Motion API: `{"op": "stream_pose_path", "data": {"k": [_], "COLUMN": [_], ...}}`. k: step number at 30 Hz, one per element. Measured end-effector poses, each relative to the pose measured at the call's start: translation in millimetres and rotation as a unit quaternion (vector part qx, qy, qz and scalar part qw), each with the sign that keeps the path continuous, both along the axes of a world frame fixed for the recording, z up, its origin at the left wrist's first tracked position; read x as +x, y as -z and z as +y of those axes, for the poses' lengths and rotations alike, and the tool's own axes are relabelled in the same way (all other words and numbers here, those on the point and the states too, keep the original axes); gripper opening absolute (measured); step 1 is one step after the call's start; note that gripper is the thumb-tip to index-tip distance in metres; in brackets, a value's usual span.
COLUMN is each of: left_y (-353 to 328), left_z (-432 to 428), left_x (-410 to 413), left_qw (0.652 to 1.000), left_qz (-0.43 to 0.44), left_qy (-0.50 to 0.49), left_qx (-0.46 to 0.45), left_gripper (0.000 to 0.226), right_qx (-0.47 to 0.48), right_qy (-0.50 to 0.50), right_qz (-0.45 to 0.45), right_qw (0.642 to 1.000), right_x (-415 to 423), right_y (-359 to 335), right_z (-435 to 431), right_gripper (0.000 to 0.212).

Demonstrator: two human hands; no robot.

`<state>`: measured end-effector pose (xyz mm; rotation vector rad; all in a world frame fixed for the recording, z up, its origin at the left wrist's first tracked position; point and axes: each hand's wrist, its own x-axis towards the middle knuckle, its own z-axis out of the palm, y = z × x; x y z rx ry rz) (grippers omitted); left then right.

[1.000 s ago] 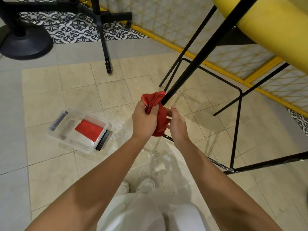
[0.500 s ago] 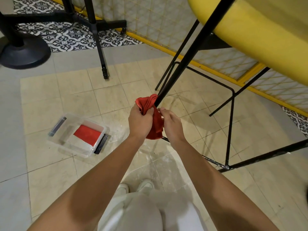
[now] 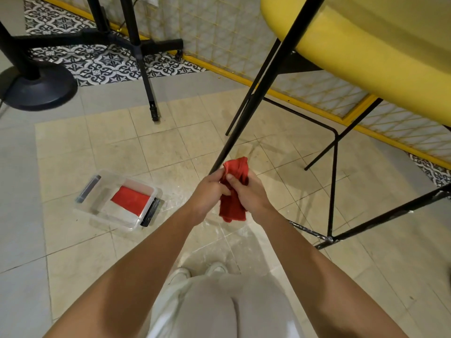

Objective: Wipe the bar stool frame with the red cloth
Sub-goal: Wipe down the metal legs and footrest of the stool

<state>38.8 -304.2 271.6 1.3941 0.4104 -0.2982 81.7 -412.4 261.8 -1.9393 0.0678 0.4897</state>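
Observation:
The bar stool is tipped over, its yellow seat (image 3: pixel 366 57) at the upper right. One black frame leg (image 3: pixel 268 79) slants down to my hands, and a footrest bar (image 3: pixel 333 186) and base bar (image 3: pixel 390 213) stand to the right. The red cloth (image 3: pixel 233 208) is bunched at the lower end of that leg. My left hand (image 3: pixel 210 191) grips the cloth right where the leg passes behind it. My right hand (image 3: pixel 249 196) holds the cloth from the right, thumb pressed on it. Whether the cloth wraps the leg is hidden.
A clear plastic box (image 3: pixel 136 226) with another red cloth inside lies on the tiled floor to the left. A black round base (image 3: pixel 36 86) and a black stand leg (image 3: pixel 148 89) are at the back left. A yellow-trimmed mesh panel (image 3: pixel 219 32) runs behind the stool. My shoes (image 3: pixel 195 272) are below.
My right hand has come up from the leg below the cloth and now holds the cloth itself. The view has shifted, so my hands and the cloth sit lower in the frame.

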Motion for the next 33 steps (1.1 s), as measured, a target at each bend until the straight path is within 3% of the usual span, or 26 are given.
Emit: {"op": "stream_pose_path", "data": {"k": [3, 6, 11, 17, 21, 24, 28, 33], "left_y": [-4.6, -7.2, -2.9, 10.8, 24.0, 37.8, 54.9, 67.7], "left_z": [10.4, 20.8, 31.3, 31.4, 29.3, 27.3, 24.5, 27.6], "left_x": [5.4, 6.8, 12.1, 22.3, 29.9, 33.2, 40.6, 49.6], "left_qw": [0.999, 0.993, 0.983, 0.976, 0.978, 0.979, 0.98, 0.98], "left_qz": [-0.015, -0.022, -0.012, 0.0, 0.008, 0.014, 0.019, 0.028], "left_qy": [-0.041, -0.112, -0.178, -0.205, -0.198, -0.191, -0.187, -0.187], "left_qx": [0.007, 0.001, 0.034, 0.067, 0.07, 0.068, 0.065, 0.06], "left_gripper": [0.066, 0.058, 0.042, 0.039, 0.034, 0.032, 0.03, 0.034], "right_qx": [0.041, 0.087, 0.026, -0.101, -0.067, -0.014, -0.086, -0.102], "right_qy": [0.056, 0.115, 0.084, 0.038, 0.004, -0.028, -0.121, -0.109], "right_qz": [-0.036, -0.053, -0.114, -0.089, -0.129, -0.124, -0.126, -0.113], "right_qw": [0.997, 0.988, 0.99, 0.99, 0.989, 0.992, 0.981, 0.982], "right_x": [6.9, 14.0, 14.9, 17.9, 23.7, 28.6, 45.1, 71.2], "right_y": [-9.1, -13.9, 0.0, 30.4, 30.1, 25.9, 33.8, 44.4], "right_z": [8.1, 18.9, 35.9, 45.7, 30.9, 21.0, 13.2, 4.6], "right_gripper": [0.016, 0.028, 0.019, 0.022, 0.007, 0.02, 0.021, 0.015]}}
